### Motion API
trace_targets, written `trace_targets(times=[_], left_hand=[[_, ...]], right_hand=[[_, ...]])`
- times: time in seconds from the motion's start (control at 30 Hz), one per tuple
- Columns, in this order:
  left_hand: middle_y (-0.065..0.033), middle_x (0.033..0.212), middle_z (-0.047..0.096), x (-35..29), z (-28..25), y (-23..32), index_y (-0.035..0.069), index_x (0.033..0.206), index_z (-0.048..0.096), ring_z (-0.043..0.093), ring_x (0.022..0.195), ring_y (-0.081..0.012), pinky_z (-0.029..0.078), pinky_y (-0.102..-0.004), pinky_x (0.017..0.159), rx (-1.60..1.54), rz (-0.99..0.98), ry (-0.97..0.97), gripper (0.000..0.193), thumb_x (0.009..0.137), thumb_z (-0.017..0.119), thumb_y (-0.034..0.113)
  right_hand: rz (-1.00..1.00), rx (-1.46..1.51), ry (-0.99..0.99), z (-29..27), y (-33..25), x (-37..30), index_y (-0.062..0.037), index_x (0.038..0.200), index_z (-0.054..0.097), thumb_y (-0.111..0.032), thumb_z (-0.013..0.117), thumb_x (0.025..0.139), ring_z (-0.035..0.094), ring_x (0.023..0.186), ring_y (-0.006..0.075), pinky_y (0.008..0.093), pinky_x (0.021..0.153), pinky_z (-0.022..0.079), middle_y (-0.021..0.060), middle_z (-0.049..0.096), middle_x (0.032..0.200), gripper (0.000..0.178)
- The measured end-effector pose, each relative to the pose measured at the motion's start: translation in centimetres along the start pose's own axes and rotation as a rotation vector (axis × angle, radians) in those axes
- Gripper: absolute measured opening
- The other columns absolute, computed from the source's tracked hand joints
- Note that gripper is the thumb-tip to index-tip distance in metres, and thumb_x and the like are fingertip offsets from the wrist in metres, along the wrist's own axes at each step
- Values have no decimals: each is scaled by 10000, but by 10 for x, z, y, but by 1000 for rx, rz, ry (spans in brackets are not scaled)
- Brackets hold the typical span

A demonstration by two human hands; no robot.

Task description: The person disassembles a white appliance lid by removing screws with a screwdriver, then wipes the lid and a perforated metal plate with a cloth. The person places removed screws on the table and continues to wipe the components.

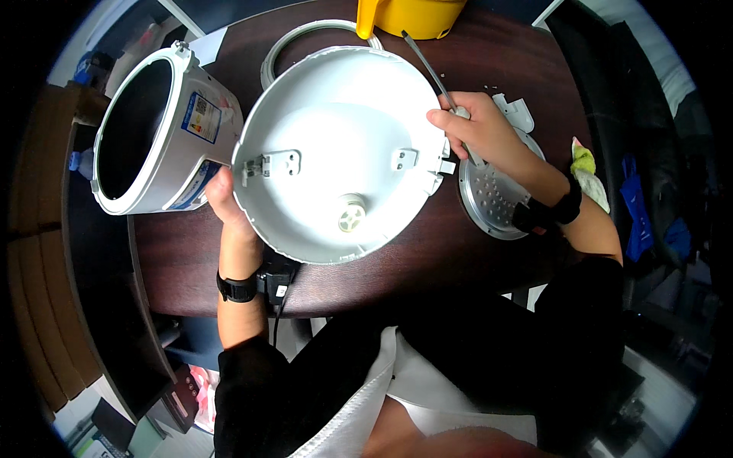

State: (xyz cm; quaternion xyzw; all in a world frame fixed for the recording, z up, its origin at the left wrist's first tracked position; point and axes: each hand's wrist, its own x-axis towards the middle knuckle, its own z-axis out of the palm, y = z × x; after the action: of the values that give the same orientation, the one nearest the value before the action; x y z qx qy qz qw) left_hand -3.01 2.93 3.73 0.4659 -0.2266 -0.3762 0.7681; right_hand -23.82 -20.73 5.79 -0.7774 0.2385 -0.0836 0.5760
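A white round rice cooker lid shell (pixel 321 145) is tilted up over the table, its hollow inside turned toward me. At its left rim my left hand (pixel 225 204) is closed on the edge, the fingers hidden behind it. My right hand (pixel 482 126) is closed around a screwdriver (pixel 429 67), beside the lid's upper right rim. The screwdriver's metal shaft points up and to the left, away from the lid's inside. Inside the shell are a metal hinge bracket (pixel 281 162), a small white bracket (pixel 405 159) and a round vent (pixel 351 217).
The white rice cooker body (pixel 174 177) lies tilted at the left. A pale ring (pixel 276 55) and a yellow container (pixel 420 17) are at the back. Under my right forearm is a dimpled metal lid plate (pixel 489 200). A cloth (pixel 589 183) hangs at the right edge.
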Motion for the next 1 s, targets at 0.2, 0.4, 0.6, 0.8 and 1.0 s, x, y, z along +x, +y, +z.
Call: trace_targets(times=[0.2, 0.4, 0.6, 0.8, 1.0], left_hand=[[-185, 1203, 505, -11, 16, 13, -57, 1313, 361, 501, 1084, -252, 392, -341, 932, 230, -274, -210, 925, 648, 612, 535], [-180, 1182, 515, -7, 12, 6, -59, 1297, 367, 512, 1061, -244, 407, -329, 903, 191, -382, -243, 818, 673, 558, 433], [-193, 1174, 525, 1, 12, 0, -57, 1279, 391, 538, 1033, -271, 433, -353, 892, 81, -263, -199, 779, 692, 513, 440], [-193, 1129, 552, 2, 9, -4, -58, 1222, 452, 550, 1015, -280, 447, -354, 882, 23, -123, -39, 743, 670, 503, 437], [-159, 1142, 535, 0, 5, -9, -22, 1240, 435, 534, 1040, -271, 440, -355, 900, -58, -42, -14, 783, 637, 582, 455]], right_hand=[[-8, -51, 53, -6, -6, -1, -36, 826, 586, -261, 588, 863, 404, 373, 32, 195, 389, 298, -44, 463, 468, 228], [-1, -26, 48, -8, -8, 1, -23, 906, 603, -258, 619, 846, 400, 385, 23, 185, 378, 290, -45, 472, 500, 243], [-60, -141, 159, -13, -1, 6, -35, 978, 594, -339, 669, 800, 429, 425, 30, 175, 385, 309, -22, 518, 571, 361], [-13, -143, 306, -14, 7, 3, -14, 1063, 539, -433, 737, 710, 474, 482, 53, 186, 399, 356, 20, 552, 659, 583], [148, 266, 15, 0, 14, -5, 29, 1003, 526, -323, 629, 830, 468, 449, 51, 183, 399, 367, 23, 558, 655, 406]])
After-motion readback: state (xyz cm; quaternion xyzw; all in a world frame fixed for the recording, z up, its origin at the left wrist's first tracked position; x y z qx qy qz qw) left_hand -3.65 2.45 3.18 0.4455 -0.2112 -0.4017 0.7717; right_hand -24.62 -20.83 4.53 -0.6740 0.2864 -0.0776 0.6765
